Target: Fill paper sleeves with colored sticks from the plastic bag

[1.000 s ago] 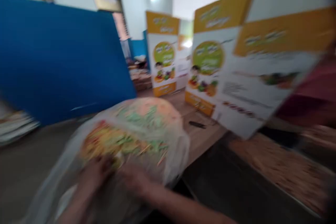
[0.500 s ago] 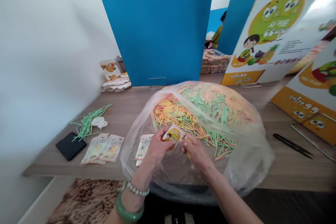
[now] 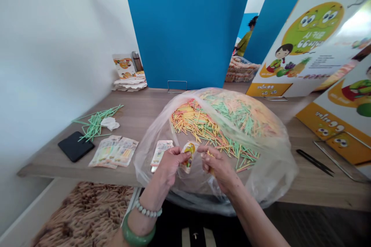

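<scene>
My left hand (image 3: 168,166) pinches a small printed packet (image 3: 188,159), which is bent and shows a yellow cartoon face. Just to its right, my right hand (image 3: 219,166) is curled closed around a few yellow sticks (image 3: 212,171), mostly hidden by the fingers. Its index finger points at the packet's edge; whether they touch I cannot tell. Beyond both hands, an open clear plastic bag (image 3: 269,177) holds a heap of thin yellow, green and pink sticks (image 3: 199,121). A short stack of printed packets (image 3: 161,152) lies beside my left hand.
Filled packets (image 3: 114,152), a black phone-like slab (image 3: 75,146), green strands (image 3: 97,123) and crumpled white tissue (image 3: 110,123) lie left. Black tweezers (image 3: 314,162) lie right. A blue panel (image 3: 188,27) and printed boards (image 3: 298,42) stand behind. Another person (image 3: 245,40) is in the background.
The packet in my left hand has turned and folded, now seen narrower. My right hand has drawn slightly away from it to the right. The view has shifted a little.
</scene>
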Motion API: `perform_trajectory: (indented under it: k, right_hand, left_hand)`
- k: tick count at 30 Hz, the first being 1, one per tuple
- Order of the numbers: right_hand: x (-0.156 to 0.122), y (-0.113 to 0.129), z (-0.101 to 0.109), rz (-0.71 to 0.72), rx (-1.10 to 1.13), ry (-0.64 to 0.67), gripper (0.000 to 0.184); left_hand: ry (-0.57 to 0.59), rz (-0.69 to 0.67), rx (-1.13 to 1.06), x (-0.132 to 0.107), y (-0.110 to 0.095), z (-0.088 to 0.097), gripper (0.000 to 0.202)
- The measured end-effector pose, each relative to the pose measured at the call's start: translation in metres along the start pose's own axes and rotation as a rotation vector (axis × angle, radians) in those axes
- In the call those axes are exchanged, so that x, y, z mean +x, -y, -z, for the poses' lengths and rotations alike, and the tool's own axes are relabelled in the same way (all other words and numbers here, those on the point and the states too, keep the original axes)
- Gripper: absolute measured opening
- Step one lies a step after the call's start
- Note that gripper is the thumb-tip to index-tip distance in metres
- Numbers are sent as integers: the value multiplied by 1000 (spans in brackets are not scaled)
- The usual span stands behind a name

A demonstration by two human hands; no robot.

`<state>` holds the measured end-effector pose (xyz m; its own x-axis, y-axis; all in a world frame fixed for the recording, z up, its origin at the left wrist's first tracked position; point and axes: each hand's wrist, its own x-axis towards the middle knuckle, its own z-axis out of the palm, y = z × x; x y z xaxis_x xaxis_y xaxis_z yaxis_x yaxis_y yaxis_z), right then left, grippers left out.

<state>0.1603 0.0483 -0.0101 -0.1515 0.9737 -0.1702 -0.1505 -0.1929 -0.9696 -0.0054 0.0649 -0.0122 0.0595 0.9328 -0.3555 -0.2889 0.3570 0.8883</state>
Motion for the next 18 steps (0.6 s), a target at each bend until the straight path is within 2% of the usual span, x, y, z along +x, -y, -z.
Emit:
perform_trajectory:
  k: [3,5,8,10,12,14,15,16,18]
  right_hand:
    - [-7,-5,-3,7,-40,-21,45]
    - [-10,-11,-6,124,-203,-75,41]
    - [-12,-22,-9,521,-656,-60,38]
    - [-10,-28,-10,806,-958,-24,42]
    - [-5,-30,-11,983,-1152,-46,42]
    - [0,-28,-10,1037,-1186,-104,35]
    - [2,-24,-9,1017,-1147,-128,30]
    - [4,-20,-7,964,-1080,-149,27]
    - [8,-10,-3,780,-895,-181,22]
  left_hand:
    - [-69,-33,-110,-2,0,-1,36]
    - [-99,-50,-185,-2,-1,-3,35]
    - [-127,-4,-345,-2,-5,-6,30]
    - [-181,101,-409,-2,-9,-10,22]
    - [-233,221,-405,-3,-12,-14,13]
    - [-233,308,-374,-6,-14,-18,8]
    - [-212,321,-352,-8,-15,-18,7]
    - [-200,297,-300,-10,-15,-17,10]
    - [-229,125,-82,-15,-17,-12,21]
